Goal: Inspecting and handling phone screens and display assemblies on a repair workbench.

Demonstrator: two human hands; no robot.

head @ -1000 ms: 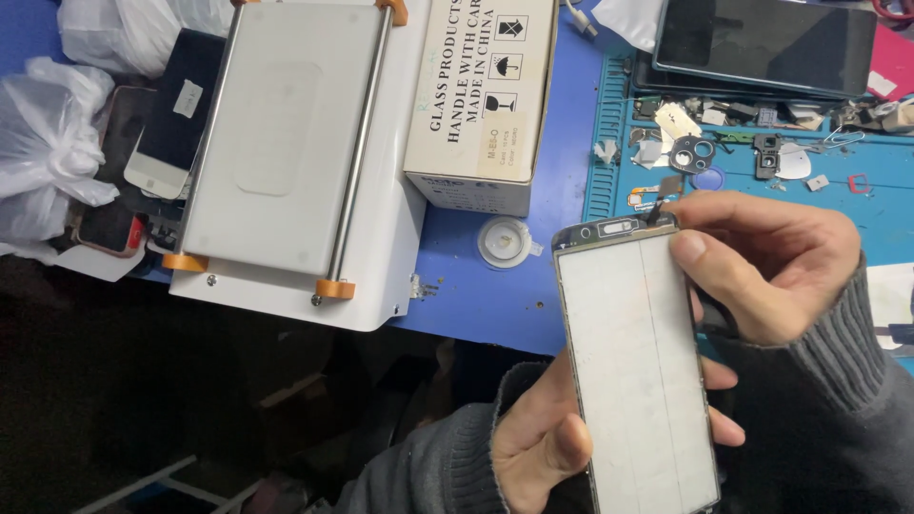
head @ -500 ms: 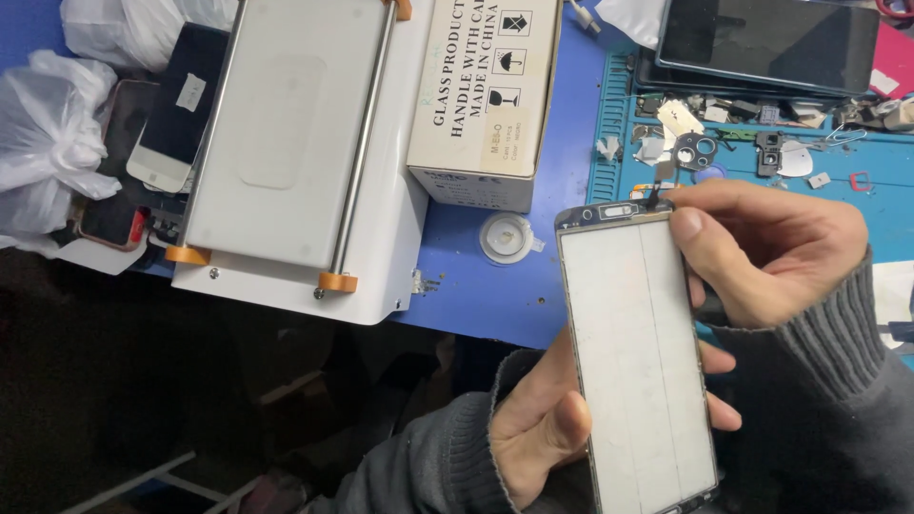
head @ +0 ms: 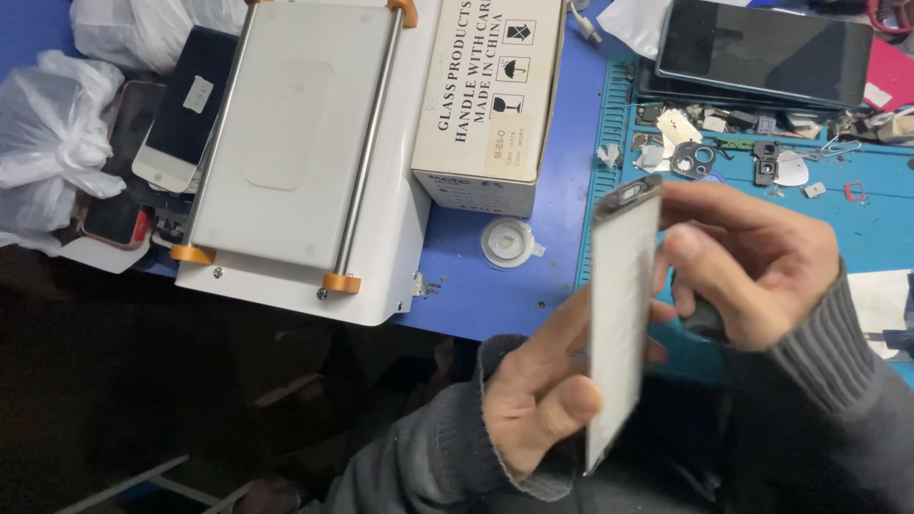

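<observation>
A thin white phone screen panel stands nearly upright in front of me, turned so I see it almost edge on, its dark top end uppermost. My left hand grips its lower half, thumb on the near face and fingers behind. My right hand holds its upper edge from the right, fingertips pressing the top part. Both hands are in grey knit sleeves.
A white flat machine with two metal rods and orange end caps sits on the blue bench. Beside it are a cardboard box, a small round clear disc, several phones, white bags, a dark tablet and small parts.
The panel has been turned from facing me flat to nearly edge on. My right hand has shifted along its upper edge, and the view has moved slightly.
</observation>
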